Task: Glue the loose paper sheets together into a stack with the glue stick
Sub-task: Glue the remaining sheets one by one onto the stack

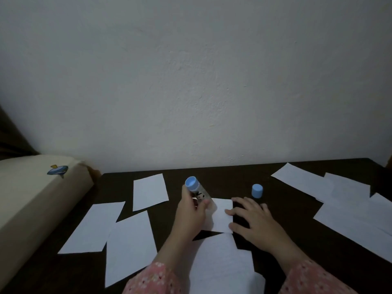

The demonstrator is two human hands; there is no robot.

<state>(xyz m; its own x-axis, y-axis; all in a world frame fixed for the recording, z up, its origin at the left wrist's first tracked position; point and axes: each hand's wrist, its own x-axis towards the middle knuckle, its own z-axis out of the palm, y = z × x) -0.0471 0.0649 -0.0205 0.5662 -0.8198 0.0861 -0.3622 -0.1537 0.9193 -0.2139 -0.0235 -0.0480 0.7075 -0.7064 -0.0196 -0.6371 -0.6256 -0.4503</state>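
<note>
Gripping the glue stick (196, 190), left hand (192, 211) tilts its base up-left.

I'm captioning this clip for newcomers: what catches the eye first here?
The left hand grips a blue-ended glue stick at the table's centre, its tip down on a small paper sheet that the right hand presses flat. The blue cap stands just behind, and loose white sheets lie scattered on both sides.

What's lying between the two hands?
In the head view, a small white paper sheet lies between the left hand and the right hand.
</note>
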